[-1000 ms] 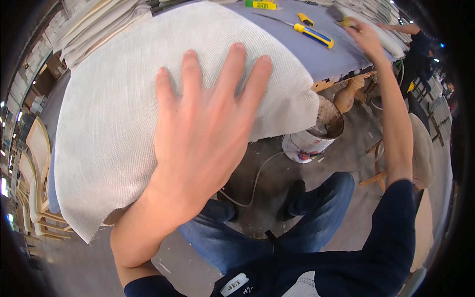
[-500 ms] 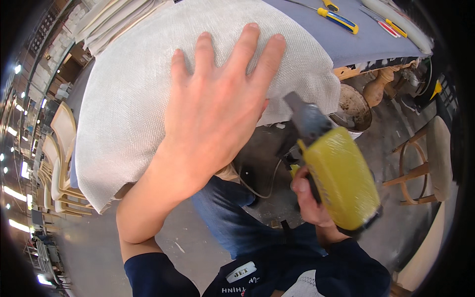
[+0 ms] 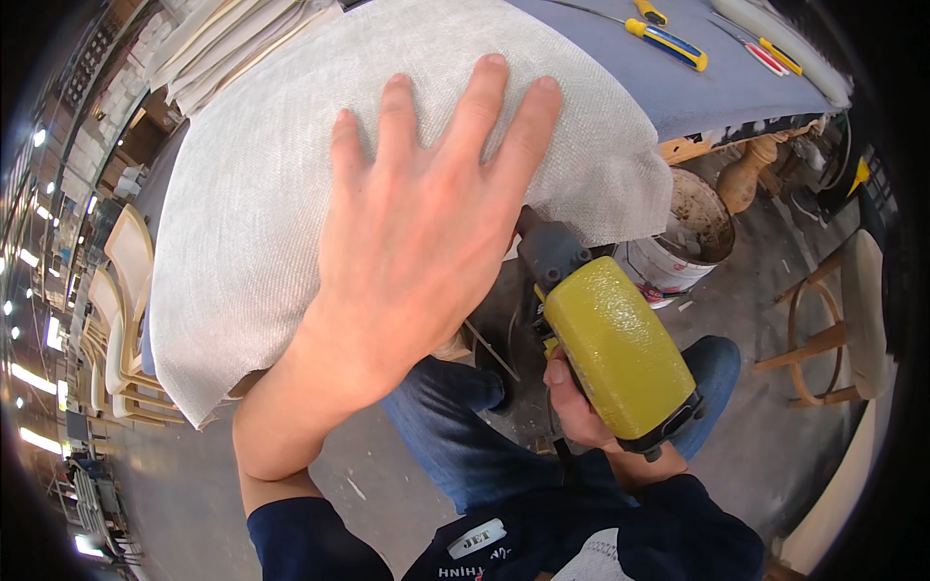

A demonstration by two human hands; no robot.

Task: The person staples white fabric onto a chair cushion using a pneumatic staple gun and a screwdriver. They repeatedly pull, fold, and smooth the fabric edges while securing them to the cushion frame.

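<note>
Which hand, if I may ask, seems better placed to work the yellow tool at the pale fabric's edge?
Probably the right hand: it grips the yellow tool, whose dark nose is close to the edge of the pale fabric. The left hand lies spread on the fabric, holding no tool.
</note>
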